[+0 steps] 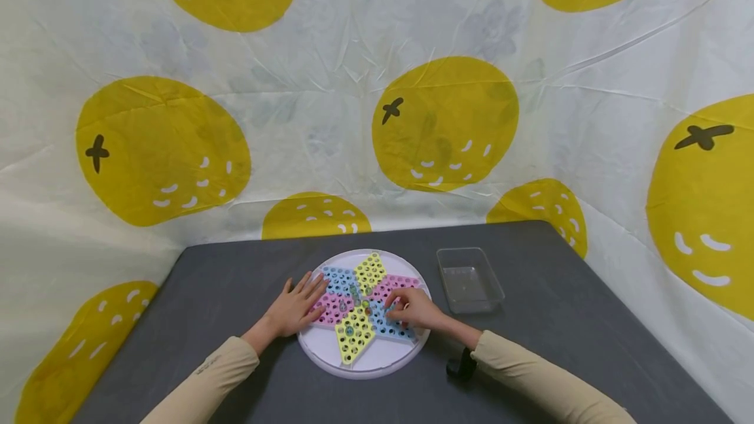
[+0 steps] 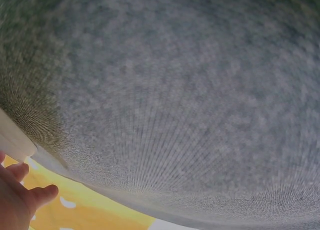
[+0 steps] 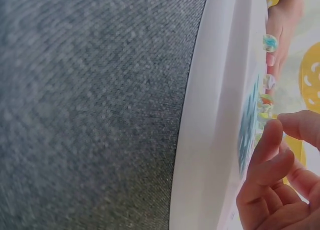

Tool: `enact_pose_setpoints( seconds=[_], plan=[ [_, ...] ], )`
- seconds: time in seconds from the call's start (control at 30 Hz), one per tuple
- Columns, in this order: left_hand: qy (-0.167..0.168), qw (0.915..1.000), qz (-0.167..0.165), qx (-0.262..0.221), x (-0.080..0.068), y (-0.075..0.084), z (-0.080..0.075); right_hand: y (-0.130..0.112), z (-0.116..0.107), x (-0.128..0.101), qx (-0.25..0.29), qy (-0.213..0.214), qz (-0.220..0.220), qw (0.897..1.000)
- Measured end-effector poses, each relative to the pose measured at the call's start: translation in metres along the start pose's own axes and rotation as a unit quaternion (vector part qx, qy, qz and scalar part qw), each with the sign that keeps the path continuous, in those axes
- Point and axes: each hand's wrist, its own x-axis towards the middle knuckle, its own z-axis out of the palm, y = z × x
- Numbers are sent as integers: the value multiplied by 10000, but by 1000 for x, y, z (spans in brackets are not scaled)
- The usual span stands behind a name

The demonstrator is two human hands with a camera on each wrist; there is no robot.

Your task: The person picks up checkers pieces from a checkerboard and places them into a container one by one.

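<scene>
A Chinese checkers board [image 1: 324,352], round and white with a star of pink, blue and yellow sections full of holes, lies on the dark table. Several glass marbles [image 1: 349,330] sit near its middle and on the near yellow point. My left hand [image 1: 294,309] rests with spread fingers on the board's left edge; the left wrist view catches only part of this hand [image 2: 20,200]. My right hand [image 1: 415,309] is over the right blue section, its fingers bent and thumb near the index finger. In the right wrist view its fingertips are close to several marbles [image 3: 265,99]; anything pinched is hidden.
A clear rectangular plastic container [image 1: 468,280] stands right of the board. A dark object [image 1: 461,366] shows by the right wrist. Behind the table [image 1: 235,280] hangs a pale cloth [image 1: 318,116] printed with big yellow fruits.
</scene>
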Motion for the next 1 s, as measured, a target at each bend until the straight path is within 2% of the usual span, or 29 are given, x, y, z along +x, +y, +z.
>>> enact_pose_setpoints(
  seconds=[0.17, 1.0],
  plan=[
    [-45, 10000, -38, 12, 1, 1, -2, -2, -3, -2, -37, 35, -109, 9999],
    [-300, 9994, -112, -120, 0, 1, -5, -2, -20, -13, -318, 157, 22, 9994]
  ],
)
